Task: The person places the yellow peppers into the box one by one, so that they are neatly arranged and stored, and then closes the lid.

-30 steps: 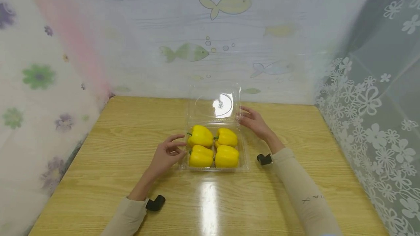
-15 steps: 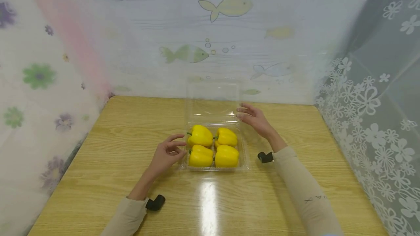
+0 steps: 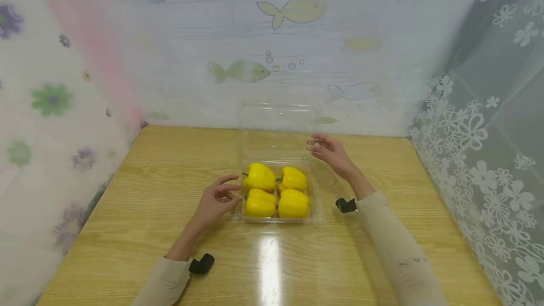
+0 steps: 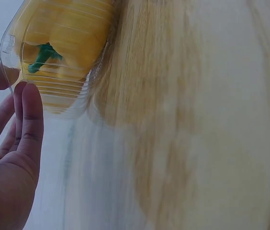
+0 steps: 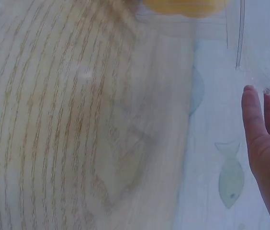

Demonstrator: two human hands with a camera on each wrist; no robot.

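A clear plastic clamshell container point(image 3: 315, 204) sits on the wooden table with its lid point(image 3: 278, 129) raised at the back. Several yellow bell peppers point(image 3: 294, 203) with green stems lie in its base in two rows. My left hand point(image 3: 215, 202) pinches the left rim of the base between thumb and fingertips; the left wrist view shows the thumb point(image 4: 1, 78) and fingers at that rim beside a green stem point(image 4: 44, 57). Beside the lid's right edge, my right hand point(image 3: 335, 156) has its fingers loosely extended, holding nothing. In the right wrist view its fingertips are close to the lid.
The wooden table point(image 3: 170, 155) extends around the container. Behind it hangs a curtain printed with fish point(image 3: 297, 9). Flower-patterned curtains point(image 3: 51, 100) border the left and right sides. A black wrist mount point(image 3: 201, 263) protrudes from each sleeve.
The lid has tilted farther back, away from me. My right hand has come off its edge and shifted slightly right. My left hand and the peppers have stayed put.
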